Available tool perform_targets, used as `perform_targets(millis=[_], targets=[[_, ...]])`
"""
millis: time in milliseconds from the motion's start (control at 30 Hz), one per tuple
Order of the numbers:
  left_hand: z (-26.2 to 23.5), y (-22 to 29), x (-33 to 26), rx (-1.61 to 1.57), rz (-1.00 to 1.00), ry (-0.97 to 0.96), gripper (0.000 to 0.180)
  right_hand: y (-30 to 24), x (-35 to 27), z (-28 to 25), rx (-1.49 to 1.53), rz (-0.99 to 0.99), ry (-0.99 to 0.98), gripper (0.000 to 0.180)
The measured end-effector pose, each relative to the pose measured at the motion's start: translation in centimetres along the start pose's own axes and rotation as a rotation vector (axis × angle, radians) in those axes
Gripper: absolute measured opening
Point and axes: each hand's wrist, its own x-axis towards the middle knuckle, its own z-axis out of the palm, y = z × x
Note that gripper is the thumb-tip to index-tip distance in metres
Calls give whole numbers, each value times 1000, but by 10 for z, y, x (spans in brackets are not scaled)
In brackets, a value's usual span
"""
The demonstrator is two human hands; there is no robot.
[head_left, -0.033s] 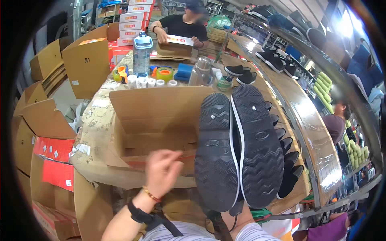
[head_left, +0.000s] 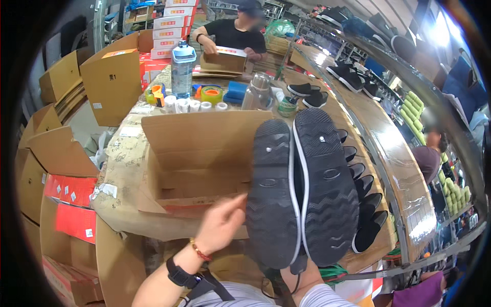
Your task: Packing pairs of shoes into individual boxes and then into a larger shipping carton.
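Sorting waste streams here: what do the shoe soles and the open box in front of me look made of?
The pair of black shoes, held soles up, looks rubber-soled: matte black, with moulded zigzag tread and a pale line along the sole edges; it could be a synthetic foam. The open box looks like plain brown cardboard, unprinted inside and dull, with folded flaps. The left hand hovers at its front edge.

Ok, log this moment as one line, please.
left hand: open, touching black shoe pair | right hand: grip on pair from below, soles up | open cardboard box behind
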Motion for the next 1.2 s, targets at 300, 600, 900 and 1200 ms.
perform_targets(millis=[300, 600, 900, 1200], targets=[[-73, 11, 45, 906, 738, 412, 43, -6, 40, -26, 791, 461, -554, 45], [-120, 11, 32, 1103, 715, 511, 32, -11, 69, -11, 255, 381, -379, 42], [-205, -95, 55, 327, 34, 622, 63, 22, 103, 36, -1563, -806, -813, 9], [-182, -91, 70, 271, -75, 492, 57, 10, 139, -31, -1379, -606, -103, 4]])
